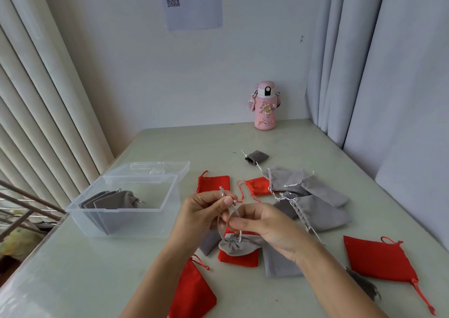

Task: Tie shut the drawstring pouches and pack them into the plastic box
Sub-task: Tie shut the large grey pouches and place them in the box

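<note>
L hand [204, 210] pinches cord [222, 191] ends high, R hand [264, 227] pinches loop lower, fingers [239, 223] pressed tight: prob knotting cinched grey pouch [237, 246] before plastic box [121, 211].

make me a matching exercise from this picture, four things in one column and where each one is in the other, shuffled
1. pink bottle
2. plastic box
3. cinched grey pouch
4. sheet with a code

a. on the wall
b. cords held by the left hand and right hand
c. upright at the table's far edge
d. on the table's left side, packed grey pouches inside

Pairs: 1-c, 2-d, 3-b, 4-a
</note>
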Demonstrator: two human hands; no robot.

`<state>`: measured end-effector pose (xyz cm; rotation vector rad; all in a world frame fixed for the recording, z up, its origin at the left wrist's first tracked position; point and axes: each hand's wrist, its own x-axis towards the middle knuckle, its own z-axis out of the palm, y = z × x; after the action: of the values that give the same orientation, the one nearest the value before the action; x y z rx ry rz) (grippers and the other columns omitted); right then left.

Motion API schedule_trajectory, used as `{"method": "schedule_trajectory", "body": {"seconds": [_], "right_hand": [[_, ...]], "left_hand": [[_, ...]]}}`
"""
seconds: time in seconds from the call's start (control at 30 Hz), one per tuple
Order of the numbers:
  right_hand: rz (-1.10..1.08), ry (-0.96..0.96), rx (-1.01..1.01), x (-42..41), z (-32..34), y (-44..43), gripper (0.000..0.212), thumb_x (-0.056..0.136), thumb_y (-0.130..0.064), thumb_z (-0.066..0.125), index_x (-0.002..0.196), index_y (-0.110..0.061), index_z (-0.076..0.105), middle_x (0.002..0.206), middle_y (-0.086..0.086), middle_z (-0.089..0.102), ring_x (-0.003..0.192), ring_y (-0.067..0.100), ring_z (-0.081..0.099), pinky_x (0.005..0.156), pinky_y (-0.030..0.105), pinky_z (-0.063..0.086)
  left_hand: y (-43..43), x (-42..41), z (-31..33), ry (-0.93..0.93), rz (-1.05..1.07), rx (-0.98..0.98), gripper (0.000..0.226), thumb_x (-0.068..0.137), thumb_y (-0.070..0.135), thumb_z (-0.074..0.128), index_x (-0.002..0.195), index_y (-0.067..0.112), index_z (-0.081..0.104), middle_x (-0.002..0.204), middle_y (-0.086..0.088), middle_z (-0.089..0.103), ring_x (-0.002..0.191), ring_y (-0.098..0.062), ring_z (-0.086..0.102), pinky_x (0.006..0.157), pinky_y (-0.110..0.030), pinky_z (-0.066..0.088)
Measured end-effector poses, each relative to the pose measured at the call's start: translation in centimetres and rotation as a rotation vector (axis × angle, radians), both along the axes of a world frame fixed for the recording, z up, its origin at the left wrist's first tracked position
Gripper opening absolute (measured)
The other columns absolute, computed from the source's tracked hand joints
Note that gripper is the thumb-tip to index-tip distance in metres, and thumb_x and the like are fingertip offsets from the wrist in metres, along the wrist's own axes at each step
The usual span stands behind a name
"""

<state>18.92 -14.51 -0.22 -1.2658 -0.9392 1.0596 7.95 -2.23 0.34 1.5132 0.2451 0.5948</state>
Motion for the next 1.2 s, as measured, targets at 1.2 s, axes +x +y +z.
{"method": "schedule_trajectory", "body": {"seconds": [1.2], "right_hand": [[-0.277, 0.408, 0.132, -0.2, -0.2, 0.8, 0.019, 0.086, 0.000, 0.056, 0.086, 0.000, 0.075, 0.067, 0.005, 0.068, 0.058, 0.008, 0.060, 0.052, 0.013, 0.047]], "left_hand": [[-0.9, 0.5, -1.3, -0.085, 0.415, 0.501, 0.037, 0.072, 0.004, 0.077, 0.078, 0.041, 0.075, 0.074, 0.007, 0.062, 0.065, -0.005, 0.057, 0.061, -0.012, 0.043]]}}
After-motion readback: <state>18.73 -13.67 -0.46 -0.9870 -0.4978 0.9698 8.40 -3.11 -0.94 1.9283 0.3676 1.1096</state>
